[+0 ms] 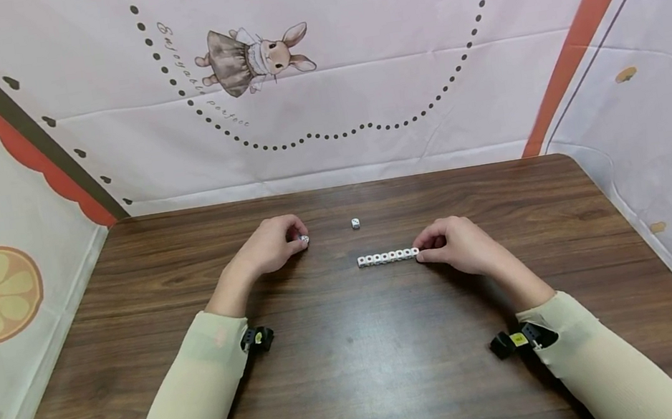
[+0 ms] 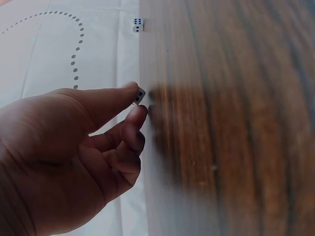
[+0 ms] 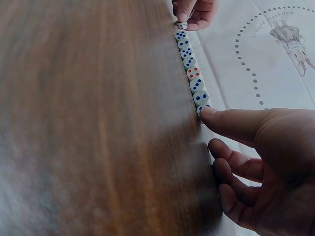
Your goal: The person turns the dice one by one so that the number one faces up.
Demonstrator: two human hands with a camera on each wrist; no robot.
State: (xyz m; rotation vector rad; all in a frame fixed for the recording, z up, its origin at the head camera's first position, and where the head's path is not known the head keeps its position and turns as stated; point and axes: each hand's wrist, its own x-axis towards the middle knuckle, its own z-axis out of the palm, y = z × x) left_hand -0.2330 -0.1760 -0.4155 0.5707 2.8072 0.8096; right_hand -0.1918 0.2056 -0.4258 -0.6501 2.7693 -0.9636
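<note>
My left hand (image 1: 270,245) pinches a small white die (image 2: 141,95) between thumb and fingertips, close over the table at the back left of centre. To the right, a straight row of several white dice (image 1: 387,257) lies side by side, each top face showing one dot. At the right end of that row my right hand (image 1: 464,245) holds the end die (image 3: 203,110) between thumb and forefinger; its other fingers are bent beneath the thumb in the right wrist view. A single loose die (image 1: 355,223) sits behind the row's left end, apart from both hands.
The dark wood-grain table (image 1: 348,374) ends at a back edge just beyond the loose die. Pale printed cloth (image 1: 395,85) hangs behind it and along both sides. Each sleeve carries a strapped black wrist camera (image 1: 259,338).
</note>
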